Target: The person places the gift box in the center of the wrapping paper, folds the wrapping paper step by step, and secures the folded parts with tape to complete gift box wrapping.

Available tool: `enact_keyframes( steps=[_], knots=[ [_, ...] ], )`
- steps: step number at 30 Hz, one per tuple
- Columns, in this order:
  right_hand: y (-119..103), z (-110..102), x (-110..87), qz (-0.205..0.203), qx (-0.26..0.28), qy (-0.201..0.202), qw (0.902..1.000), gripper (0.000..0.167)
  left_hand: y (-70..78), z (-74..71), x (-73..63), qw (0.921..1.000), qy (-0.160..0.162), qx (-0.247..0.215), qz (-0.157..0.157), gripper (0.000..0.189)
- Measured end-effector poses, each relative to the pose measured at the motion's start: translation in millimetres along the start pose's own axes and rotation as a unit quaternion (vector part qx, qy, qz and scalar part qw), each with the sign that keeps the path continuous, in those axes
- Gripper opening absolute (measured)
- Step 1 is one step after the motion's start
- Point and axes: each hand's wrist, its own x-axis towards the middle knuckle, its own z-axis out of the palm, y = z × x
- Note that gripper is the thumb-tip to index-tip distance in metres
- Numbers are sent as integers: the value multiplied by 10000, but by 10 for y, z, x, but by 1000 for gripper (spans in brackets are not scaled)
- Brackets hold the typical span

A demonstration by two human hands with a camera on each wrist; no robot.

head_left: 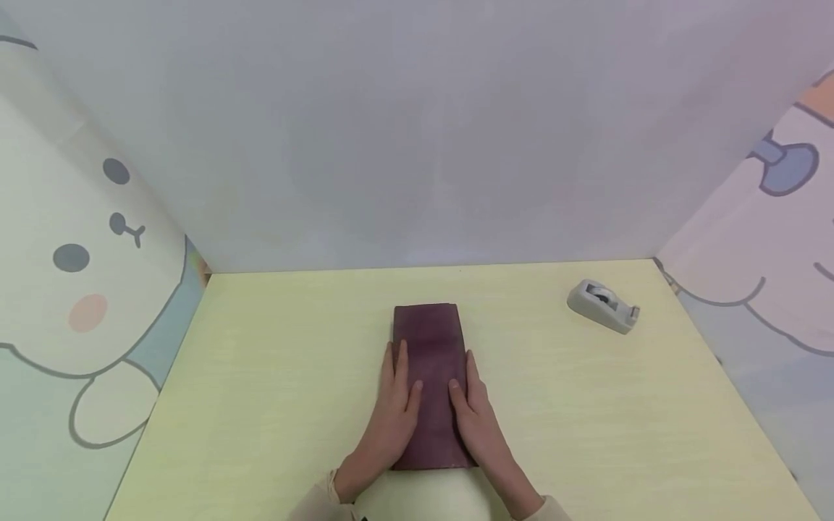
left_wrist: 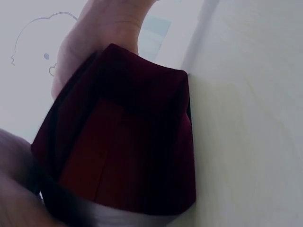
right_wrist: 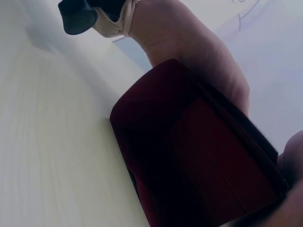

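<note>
Left hand and right hand pressed along either side of maroon box; fingers straight, thumbs rested on top. Box laid lengthwise on pale table, near middle. Grey tape dispenser seen farther off, right.

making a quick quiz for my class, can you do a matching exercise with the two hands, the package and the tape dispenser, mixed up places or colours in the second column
Column one
1. left hand
2. right hand
3. package
4. tape dispenser

Column two
A. grey, on the right part of the table
B. at the package's right side
C. dark purple, between the hands
D. at the package's left side

Pairs: 1-D, 2-B, 3-C, 4-A
</note>
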Motion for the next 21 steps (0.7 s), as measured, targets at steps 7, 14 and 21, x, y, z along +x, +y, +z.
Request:
enact_keyframes(
  steps=[7,14,21],
  knots=[
    [-15,9,-14,-128,-91,52,9999,67,7,-14,36,9405,594,2944,1587,54],
    [4,5,-3,-111,-7,9,9999,66,13,-85,106,9022,252,3645,2292,52],
    [38,-24,-1,118,91,-45,9999,64,-4,-101,109,9105,82,3516,2174,51]
  ],
)
